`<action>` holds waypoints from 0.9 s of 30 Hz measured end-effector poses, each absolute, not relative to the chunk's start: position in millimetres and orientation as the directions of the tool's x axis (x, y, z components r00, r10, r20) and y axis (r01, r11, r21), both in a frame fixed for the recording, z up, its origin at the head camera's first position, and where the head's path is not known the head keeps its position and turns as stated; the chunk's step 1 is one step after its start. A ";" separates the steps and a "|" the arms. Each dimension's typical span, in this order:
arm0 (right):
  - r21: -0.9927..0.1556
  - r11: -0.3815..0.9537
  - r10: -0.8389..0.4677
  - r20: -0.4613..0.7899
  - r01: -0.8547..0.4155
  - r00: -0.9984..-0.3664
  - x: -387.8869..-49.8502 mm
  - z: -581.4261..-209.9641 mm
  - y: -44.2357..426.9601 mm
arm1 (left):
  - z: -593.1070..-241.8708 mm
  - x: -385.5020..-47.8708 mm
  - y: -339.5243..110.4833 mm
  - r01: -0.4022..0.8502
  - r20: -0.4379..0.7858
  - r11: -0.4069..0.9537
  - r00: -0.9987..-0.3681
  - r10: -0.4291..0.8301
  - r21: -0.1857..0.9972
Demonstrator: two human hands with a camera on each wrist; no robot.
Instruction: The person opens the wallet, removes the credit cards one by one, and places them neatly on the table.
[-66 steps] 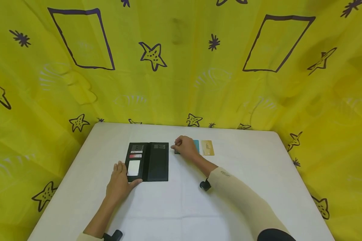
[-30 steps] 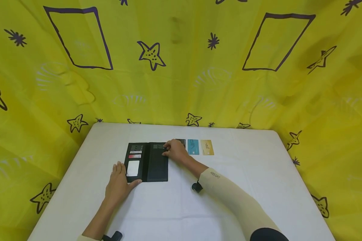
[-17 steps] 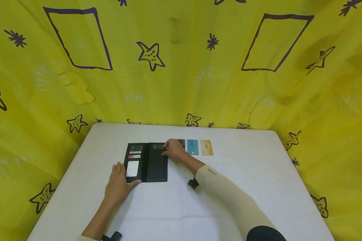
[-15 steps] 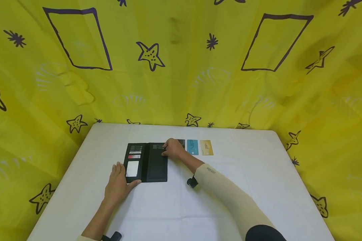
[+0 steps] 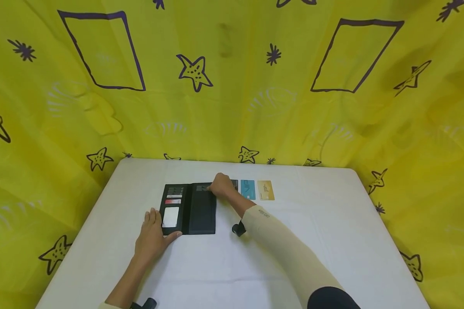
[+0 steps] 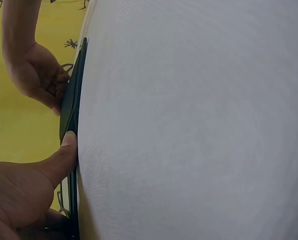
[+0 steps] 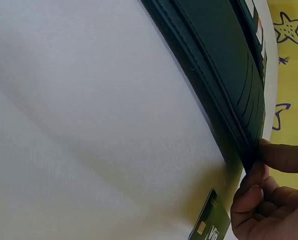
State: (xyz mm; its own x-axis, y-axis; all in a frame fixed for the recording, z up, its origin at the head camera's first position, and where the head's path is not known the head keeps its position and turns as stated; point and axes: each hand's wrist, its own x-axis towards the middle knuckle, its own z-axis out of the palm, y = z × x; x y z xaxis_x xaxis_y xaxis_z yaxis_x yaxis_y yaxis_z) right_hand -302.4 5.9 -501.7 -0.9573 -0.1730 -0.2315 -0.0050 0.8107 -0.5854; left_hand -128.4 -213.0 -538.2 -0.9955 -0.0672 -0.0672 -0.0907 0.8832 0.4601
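An open black wallet [image 5: 202, 216] lies flat on the white table. Its left half holds several cards in slots and a white card [image 5: 171, 216] in a lower pocket. My left hand [image 5: 150, 238] rests at the wallet's lower left corner, thumb along the bottom edge, fingers straight beside the left edge. At the upper right corner, my right hand [image 5: 222, 186] pinches the wallet's edge; in the right wrist view the thumb [image 7: 284, 156] sits on the corner with the other fingers curled. A dark card [image 5: 235, 184] lies partly hidden behind this hand.
Right of the dark card lie a teal card [image 5: 248, 189] and a gold card [image 5: 266, 190], side by side. A yellow curtain [image 5: 232, 116] with drawn starfish hangs behind the table [image 5: 313, 206].
My right hand has gone left from over the dark card to the wallet's right edge, then slightly up to its top corner. The left hand has stayed in place.
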 end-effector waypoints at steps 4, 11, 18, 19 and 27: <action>-0.594 0.804 -0.159 -0.266 0.032 -0.951 -303.6 -500.2 7.0 | -538.0 -127.5 -212.4 -0.094 -0.067 0.883 -0.995 -0.071 0.461; -0.630 0.775 -0.138 -0.245 0.050 -0.960 -306.6 -495.4 6.4 | -538.3 -128.0 -212.3 -0.092 -0.061 0.886 -0.995 -0.072 0.454; -0.670 0.736 -0.096 -0.248 0.099 -0.964 -310.6 -501.2 7.2 | -539.6 -129.0 -211.0 -0.094 -0.064 0.886 -0.995 -0.073 0.453; -0.675 0.732 -0.095 -0.239 0.095 -0.966 -310.7 -502.4 7.6 | -539.4 -128.9 -211.0 -0.093 -0.062 0.886 -0.995 -0.072 0.454; -0.793 0.608 -0.144 -0.168 0.046 -0.975 -308.0 -506.7 14.0 | -538.6 -127.7 -212.4 -0.080 -0.051 0.888 -0.997 -0.064 0.453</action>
